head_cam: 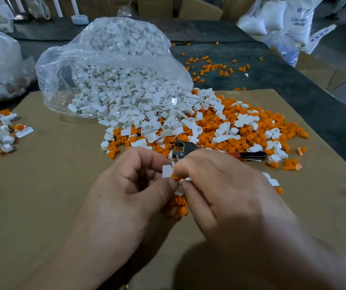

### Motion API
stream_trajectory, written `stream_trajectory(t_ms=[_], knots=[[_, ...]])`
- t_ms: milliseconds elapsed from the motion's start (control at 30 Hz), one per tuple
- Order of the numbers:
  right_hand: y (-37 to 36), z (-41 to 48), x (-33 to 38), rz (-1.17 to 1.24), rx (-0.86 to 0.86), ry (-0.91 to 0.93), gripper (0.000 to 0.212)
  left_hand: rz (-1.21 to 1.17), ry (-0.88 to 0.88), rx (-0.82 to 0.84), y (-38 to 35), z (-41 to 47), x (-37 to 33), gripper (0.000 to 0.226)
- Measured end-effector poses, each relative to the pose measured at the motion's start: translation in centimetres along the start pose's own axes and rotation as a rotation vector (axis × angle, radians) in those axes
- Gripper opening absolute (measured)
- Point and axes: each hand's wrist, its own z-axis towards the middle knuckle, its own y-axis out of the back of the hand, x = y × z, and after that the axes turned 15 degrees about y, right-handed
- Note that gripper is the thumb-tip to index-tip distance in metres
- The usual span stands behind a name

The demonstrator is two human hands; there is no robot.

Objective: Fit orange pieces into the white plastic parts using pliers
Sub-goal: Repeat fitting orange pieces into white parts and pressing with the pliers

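Item 1: our left hand (130, 185), fingers curled, pinches a small white plastic part (166, 171) near centre, above the brown cardboard sheet (42, 185).

Item 2: our right hand (220, 189) pinches a round orange plastic piece (175, 176) against that part.

Item 3: metal pliers with a red-and-black handle (188, 149), ungripped, lying just beyond our hands on the mixed heap of orange and white pieces (241, 126).

Item 4: a clear plastic bag of white parts (113, 65), far centre, mouth spilling onto the heap.

Item 5: a small group of white parts with orange fitted (4, 130), far left.
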Motion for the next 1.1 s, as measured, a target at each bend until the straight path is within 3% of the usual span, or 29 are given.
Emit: stream_trajectory(t_ms=[33,100,200,300,533,700,933,1000,1100], knots=[[0.1,-0.3,-0.6,-0.090,-0.069,0.030,0.018,-0.036,0.005,0.007,0.0,0.1,0.0,0.026],[1.2,-0.9,-1.9,-0.269,-0.088,-0.052,0.036,-0.065,0.026,0.008,0.3,0.3,-0.1,0.027],[3.0,-1.6,-3.8,-0.314,0.198,-0.281,0.060,-0.061,0.052,-0.026,1.1,0.9,-0.3,0.030],[3.3,-2.1,-5.0,-0.300,0.392,-0.334,0.073,-0.067,0.059,-0.051,1.6,1.2,-0.3,0.030],[2.1,-2.1,-5.6,-0.408,0.408,-0.218,0.068,-0.008,0.040,-0.057,1.4,1.1,-0.7,0.030],[1.0,-1.1,-5.6,-0.446,0.326,-0.260,0.054,-0.026,0.053,-0.052,1.3,1.2,-0.6,0.027],[0.8,-0.8,-5.5,-0.417,0.313,-0.282,0.052,-0.005,0.051,-0.061,1.5,1.3,-0.2,0.032],[0.8,-0.8,-5.4,-0.411,0.320,-0.278,0.050,-0.022,0.051,-0.061,1.4,1.4,-0.2,0.020],[1.0,-0.9,-5.2,-0.397,0.292,-0.281,0.044,-0.032,0.047,-0.070,1.5,1.5,-0.1,0.020]])
